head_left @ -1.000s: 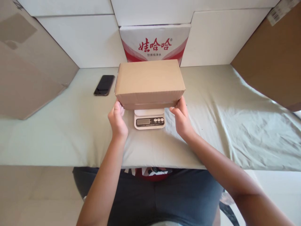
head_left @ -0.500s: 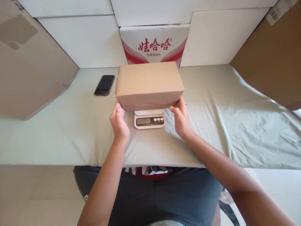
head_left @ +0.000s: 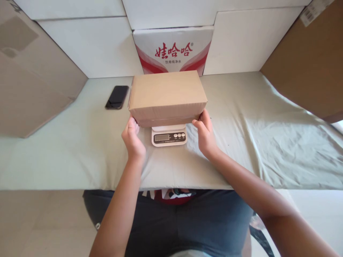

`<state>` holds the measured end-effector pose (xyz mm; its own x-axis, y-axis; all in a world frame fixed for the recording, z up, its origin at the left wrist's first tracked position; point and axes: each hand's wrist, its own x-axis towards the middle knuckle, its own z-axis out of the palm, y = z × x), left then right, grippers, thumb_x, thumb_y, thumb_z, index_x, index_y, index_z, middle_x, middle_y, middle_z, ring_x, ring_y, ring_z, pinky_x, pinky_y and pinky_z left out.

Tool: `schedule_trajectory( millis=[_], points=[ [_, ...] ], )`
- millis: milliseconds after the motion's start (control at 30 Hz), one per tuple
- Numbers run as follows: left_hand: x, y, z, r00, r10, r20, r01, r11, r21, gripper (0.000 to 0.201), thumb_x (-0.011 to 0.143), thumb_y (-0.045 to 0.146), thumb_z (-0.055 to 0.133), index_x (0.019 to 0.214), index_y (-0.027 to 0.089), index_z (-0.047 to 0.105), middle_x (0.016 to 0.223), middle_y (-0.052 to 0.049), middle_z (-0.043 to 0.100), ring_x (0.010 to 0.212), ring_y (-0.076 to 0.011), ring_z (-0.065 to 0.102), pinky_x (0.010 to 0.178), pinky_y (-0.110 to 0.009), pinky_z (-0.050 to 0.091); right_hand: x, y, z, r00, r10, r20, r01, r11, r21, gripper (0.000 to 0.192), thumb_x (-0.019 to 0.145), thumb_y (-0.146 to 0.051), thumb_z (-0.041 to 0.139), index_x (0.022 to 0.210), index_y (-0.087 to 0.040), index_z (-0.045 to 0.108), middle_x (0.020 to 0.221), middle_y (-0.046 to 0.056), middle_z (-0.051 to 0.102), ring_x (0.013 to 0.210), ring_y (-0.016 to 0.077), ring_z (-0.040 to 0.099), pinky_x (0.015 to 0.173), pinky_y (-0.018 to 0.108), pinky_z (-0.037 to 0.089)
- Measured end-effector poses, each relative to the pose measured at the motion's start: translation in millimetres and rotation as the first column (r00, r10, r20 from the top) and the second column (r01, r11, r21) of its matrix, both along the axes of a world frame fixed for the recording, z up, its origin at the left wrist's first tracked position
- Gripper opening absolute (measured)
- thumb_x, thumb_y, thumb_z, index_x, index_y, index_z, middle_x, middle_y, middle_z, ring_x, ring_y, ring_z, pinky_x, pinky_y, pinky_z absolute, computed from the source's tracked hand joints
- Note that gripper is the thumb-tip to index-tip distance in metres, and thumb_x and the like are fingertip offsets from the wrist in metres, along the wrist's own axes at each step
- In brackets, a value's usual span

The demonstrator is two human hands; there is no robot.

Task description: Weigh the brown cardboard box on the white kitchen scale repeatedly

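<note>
In the head view, a white kitchen scale (head_left: 169,142) sits on the cloth-covered worktop (head_left: 102,160), with its black control strip facing the person; a grey display window fills the left part of that strip and three round buttons sit to the right. Directly above and behind the scale's front is a small brown cardboard box (head_left: 167,91), hiding most of the weighing platform; whether it rests on the platform or is held just over it, I cannot tell.

The left hand (head_left: 132,138), just to the left of the scale, has its grip closed on the box's near lower left corner, fingers partly hidden by the cardboard. The right hand (head_left: 205,137), just to the right of the scale, pinches the near lower right corner, thumb toward the person.

Behind the scale and farther left, a dark phone (head_left: 117,97) lies flat near the box. Beyond the scale, at the back, stands a white carton with red lettering (head_left: 174,50), flanked by plain white boxes (head_left: 93,46). Well apart from the scale, a large brown carton (head_left: 40,78) stands on the left and another brown carton (head_left: 308,64) on the right.
</note>
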<state>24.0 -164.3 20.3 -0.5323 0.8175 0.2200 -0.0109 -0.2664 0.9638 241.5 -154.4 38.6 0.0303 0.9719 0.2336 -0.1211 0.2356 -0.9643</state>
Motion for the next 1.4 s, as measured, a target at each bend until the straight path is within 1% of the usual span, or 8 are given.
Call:
schedule_trajectory(
  millis=[300, 433, 533, 700, 867, 967, 1200, 1400],
  points=[
    [-0.9, -0.8, 0.4, 0.999, -0.006, -0.035, 0.005, 1.0, -0.028, 0.068, 0.1, 0.068, 0.049, 0.142, 0.019, 0.07, 0.149, -0.016, 0.071, 0.153, -0.0342, 0.056, 0.129, -0.051, 0.042, -1.4, -2.1, 4.4, 1.0, -0.018, 0.023, 0.018, 1.0, 0.001, 0.041, 0.087, -0.032, 0.055, 0.128, -0.029, 0.052, 0.144, 0.007, 0.063, 0.141, 0.0297, 0.056, 0.122, 0.053, 0.05],
    [-0.7, -0.9, -1.3, 0.999, -0.01, -0.041, 0.01, 1.0, -0.016, 0.071, 0.1, 0.07, 0.049, 0.144, 0.02, 0.069, 0.15, -0.015, 0.07, 0.154, -0.0345, 0.055, 0.131, -0.051, 0.041, -1.4, -2.2, 2.0, 0.999, -0.025, 0.022, 0.026, 1.0, -0.016, 0.042, 0.088, -0.034, 0.057, 0.13, -0.032, 0.054, 0.146, 0.006, 0.065, 0.143, 0.03, 0.056, 0.124, 0.054, 0.051],
    [-2.6, -0.8, -3.9, 0.998, -0.023, -0.062, 0.025, 0.999, 0.031, 0.073, 0.1, 0.072, 0.048, 0.15, 0.021, 0.065, 0.158, -0.014, 0.064, 0.157, -0.0338, 0.051, 0.132, -0.049, 0.039, -0.2, -0.5, -4.5, 0.999, -0.042, 0.011, 0.042, 0.999, 0.007, 0.048, 0.091, -0.041, 0.056, 0.139, -0.034, 0.054, 0.157, 0.004, 0.06, 0.151, 0.0301, 0.052, 0.129, 0.056, 0.047],
    [-10.2, 1.9, -7.2, 0.998, -0.011, -0.065, 0.018, 0.995, 0.097, 0.07, 0.104, 0.068, 0.044, 0.152, 0.022, 0.063, 0.166, -0.013, 0.057, 0.161, -0.0321, 0.045, 0.135, -0.05, 0.036, 7.0, 10.1, -20.9, 0.995, -0.093, 0.02, 0.092, 0.994, 0.052, 0.06, 0.096, -0.062, 0.049, 0.152, -0.039, 0.049, 0.171, -0.001, 0.048, 0.168, 0.0293, 0.033, 0.137, 0.059, 0.037],
    [-11.5, 6.4, -5.7, 0.997, 0.026, 0.074, -0.032, 0.996, 0.079, 0.064, 0.103, 0.059, 0.045, 0.149, 0.018, 0.066, 0.166, -0.014, 0.056, 0.16, -0.0299, 0.047, 0.134, -0.048, 0.037, 14.5, 21.0, -30.8, 0.99, -0.14, -0.028, 0.14, 0.99, 0.011, 0.061, 0.096, -0.059, 0.05, 0.154, -0.039, 0.049, 0.172, -0.002, 0.047, 0.168, 0.0286, 0.034, 0.14, 0.061, 0.031],
    [-11.9, 9.6, -7.8, 0.997, 0.024, 0.077, -0.029, 0.998, 0.06, 0.066, 0.103, 0.061, 0.042, 0.149, 0.02, 0.065, 0.168, -0.012, 0.055, 0.161, -0.0288, 0.045, 0.134, -0.048, 0.035, 16.1, 23.6, -33.4, 0.987, -0.146, -0.061, 0.147, 0.989, 0.017, 0.059, 0.097, -0.057, 0.05, 0.153, -0.038, 0.05, 0.172, -0.001, 0.047, 0.168, 0.028, 0.035, 0.141, 0.061, 0.029],
    [-17.5, 20.1, -18.0, 1.0, 0.006, -0.011, -0.006, 0.999, 0.043, 0.08, 0.101, 0.075, 0.033, 0.153, 0.02, 0.06, 0.169, -0.014, 0.053, 0.161, -0.0286, 0.045, 0.134, -0.044, 0.034, 18.9, 28.2, -42.3, 0.985, -0.164, -0.045, 0.164, 0.986, -0.007, 0.062, 0.098, -0.065, 0.049, 0.153, -0.037, 0.05, 0.172, 0.001, 0.048, 0.168, 0.0263, 0.035, 0.141, 0.059, 0.027],
    [-16.5, 25.3, -20.0, 1.0, 0.0, 0.015, -0.001, 0.998, 0.062, 0.091, 0.097, 0.081, 0.035, 0.156, 0.014, 0.056, 0.169, -0.02, 0.051, 0.161, -0.029, 0.046, 0.132, -0.041, 0.036, 21.1, 35.0, -49.0, 0.983, -0.167, -0.081, 0.164, 0.985, -0.048, 0.065, 0.096, -0.069, 0.05, 0.153, -0.036, 0.048, 0.176, 0.002, 0.042, 0.169, 0.0255, 0.033, 0.142, 0.058, 0.025]
  ],
)
